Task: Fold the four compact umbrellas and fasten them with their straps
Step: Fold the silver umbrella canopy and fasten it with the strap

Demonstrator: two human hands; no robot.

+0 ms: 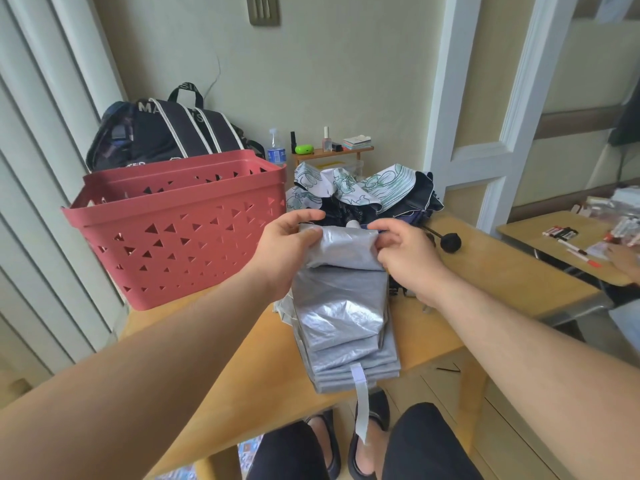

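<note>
Silver umbrella point(343, 306) lies on worktop point(485, 268), strap point(360, 403) dangling near. Left hand point(287, 251) and right hand point(405, 254) pinch far canopy edge. Likely best: align pleats flat, roll tight before strapping.

The worktop point(485, 268) runs across the middle. At its centre lies the folded umbrella point(346, 306), lengthwise from twelve to six o'clock, its strap point(361, 407) hanging over the worktop's near edge at six. The left hand point(287, 247) holds the umbrella's far end from nine o'clock, the right hand point(408, 258) from three. The basket point(180, 226) stands on the worktop at ten o'clock. A heap of unfolded umbrellas point(367, 192) lies at twelve, just behind the hands. A backpack point(162, 133) sits behind the basket, at eleven. A small shelf point(332, 152) stands behind the heap. A second table point(554, 244) stands at three o'clock, apart from the worktop.
</note>
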